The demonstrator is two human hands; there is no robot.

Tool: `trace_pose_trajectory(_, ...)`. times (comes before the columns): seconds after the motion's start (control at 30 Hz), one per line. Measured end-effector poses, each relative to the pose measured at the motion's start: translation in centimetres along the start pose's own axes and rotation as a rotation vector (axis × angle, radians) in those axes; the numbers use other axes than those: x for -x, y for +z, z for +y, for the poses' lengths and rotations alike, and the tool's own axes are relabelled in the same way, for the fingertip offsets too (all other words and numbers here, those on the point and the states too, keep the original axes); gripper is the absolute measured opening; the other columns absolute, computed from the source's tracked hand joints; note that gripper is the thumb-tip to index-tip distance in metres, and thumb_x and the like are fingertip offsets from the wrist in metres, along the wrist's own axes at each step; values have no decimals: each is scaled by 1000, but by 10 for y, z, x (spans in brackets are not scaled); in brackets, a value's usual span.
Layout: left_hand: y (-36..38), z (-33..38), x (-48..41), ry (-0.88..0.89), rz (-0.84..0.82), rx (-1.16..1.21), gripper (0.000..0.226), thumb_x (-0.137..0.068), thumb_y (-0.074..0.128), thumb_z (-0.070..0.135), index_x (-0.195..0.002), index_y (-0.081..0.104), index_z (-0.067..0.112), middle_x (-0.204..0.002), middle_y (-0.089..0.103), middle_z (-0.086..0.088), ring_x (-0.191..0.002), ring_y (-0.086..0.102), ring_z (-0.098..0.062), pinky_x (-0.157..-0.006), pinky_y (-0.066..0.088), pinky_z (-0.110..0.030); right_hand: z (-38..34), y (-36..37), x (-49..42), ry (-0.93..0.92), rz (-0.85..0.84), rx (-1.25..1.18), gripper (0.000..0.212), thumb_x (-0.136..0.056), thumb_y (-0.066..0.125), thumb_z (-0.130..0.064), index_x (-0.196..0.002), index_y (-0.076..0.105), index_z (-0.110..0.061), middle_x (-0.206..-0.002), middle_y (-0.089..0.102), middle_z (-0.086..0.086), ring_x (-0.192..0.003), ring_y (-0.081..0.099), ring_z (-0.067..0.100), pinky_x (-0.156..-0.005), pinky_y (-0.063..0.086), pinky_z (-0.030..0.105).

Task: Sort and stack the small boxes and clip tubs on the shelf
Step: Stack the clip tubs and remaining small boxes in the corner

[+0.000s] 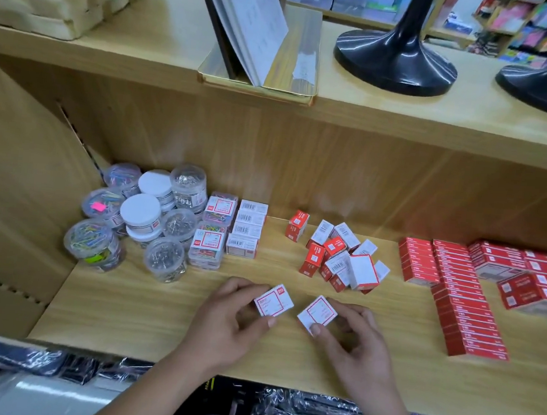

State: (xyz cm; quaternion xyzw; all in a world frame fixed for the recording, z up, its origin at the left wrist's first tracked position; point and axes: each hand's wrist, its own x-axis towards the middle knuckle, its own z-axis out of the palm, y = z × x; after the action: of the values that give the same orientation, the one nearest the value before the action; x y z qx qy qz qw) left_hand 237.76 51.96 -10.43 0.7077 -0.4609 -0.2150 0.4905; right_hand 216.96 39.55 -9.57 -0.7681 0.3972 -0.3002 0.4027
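Left hand (229, 316) pinches one small box (274, 300), right hand (353, 333) a second box (317, 313), at the shelf (157, 313) front; clip tubs (139, 218) and a box row (247, 228) stand grouped; the loose pile (340, 262) lies unsorted.

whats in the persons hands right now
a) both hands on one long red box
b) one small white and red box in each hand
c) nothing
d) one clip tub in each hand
b: the left hand pinches one small box and the right hand pinches another small box, both held low over the shelf.
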Motion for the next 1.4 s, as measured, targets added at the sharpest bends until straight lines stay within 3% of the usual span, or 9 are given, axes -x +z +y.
trace_pose_trajectory(0.27, -9, -6, 3, -117, -133, 283, 54, -78, 79, 9, -123, 70, 39, -100, 63, 11, -84, 55, -15, -80, 48, -22, -20, 13, -8, -156, -45, 50, 60, -90, 65, 0, -137, 58, -36, -106, 52, -9, -86, 59, 9, -77, 48, 19)
trace_pose_trajectory(0.43, -11, -6, 4, -178, -119, 277, 51, -71, 82, -3, -104, 75, 37, -90, 66, 13, -82, 56, -9, -76, 45, -15, -34, 19, -34, -192, -201, 166, 40, -85, 76, -17, -121, 67, -32, -104, 58, -22, -90, 60, -2, -78, 50, 23)
trace_pose_trajectory(0.53, -9, -4, 2, -122, -62, 243, 50, -70, 85, -3, -100, 75, 36, -97, 64, 10, -84, 57, -14, -74, 43, -14, -37, 27, -28, -46, -226, -2, 29, -93, 67, -10, -99, 71, -38, -102, 70, -15, -96, 68, 7, -84, 54, 25)
trace_pose_trajectory(0.67, -6, -7, 1, -192, -30, 237, 56, -67, 90, 15, -110, 69, 43, -89, 62, 16, -76, 52, -5, -70, 43, -15, -33, 29, -15, 80, -267, -223, 23, -88, 72, -12, -107, 73, -25, -111, 71, -4, -104, 68, 16, -92, 54, 28)
trace_pose_trajectory(0.9, -6, -11, 0, -67, -84, 141, 53, -77, 83, 27, -124, 68, 47, -80, 50, 16, -67, 43, -7, -63, 44, -25, -35, 40, -14, -95, -252, 47, 61, -63, 86, -44, -118, 61, -49, -106, 59, -18, -100, 63, 10, -87, 52, 26)
trace_pose_trajectory(1.03, -4, -10, 3, -57, -47, 128, 35, -82, 75, 33, -115, 72, 42, -81, 54, 9, -67, 48, -9, -64, 45, -25, -36, 43, -20, -7, -184, 58, 61, -60, 96, -29, -114, 68, -27, -97, 57, -12, -77, 62, 11, -70, 54, 24)
trace_pose_trajectory(1.13, -13, -14, 5, -148, 32, 194, 34, -83, 71, 24, -113, 71, 41, -81, 64, 10, -68, 57, -11, -68, 50, -26, -48, 58, -30, 11, -206, -14, 58, -63, 95, -20, -107, 63, -39, -99, 57, -7, -77, 61, 11, -62, 48, 14)
trace_pose_trajectory(1.3, -44, -31, 8, -185, 163, 14, 23, -83, 64, 33, -104, 74, 29, -86, 69, 10, -75, 67, -7, -74, 57, -30, -55, 95, -47, 46, -215, -41, 68, -70, 88, -3, -131, 61, -13, -100, 53, -5, -78, 64, 7, -70, 49, 8)
trace_pose_trajectory(1.4, -51, -30, 8, -141, 186, -91, 16, -82, 66, 26, -96, 72, 28, -77, 62, 11, -67, 58, -3, -67, 48, -21, -67, 109, -50, 65, -176, -106, 69, -73, 84, 2, -134, 58, -18, -101, 54, -6, -75, 63, 3, -69, 47, 5)
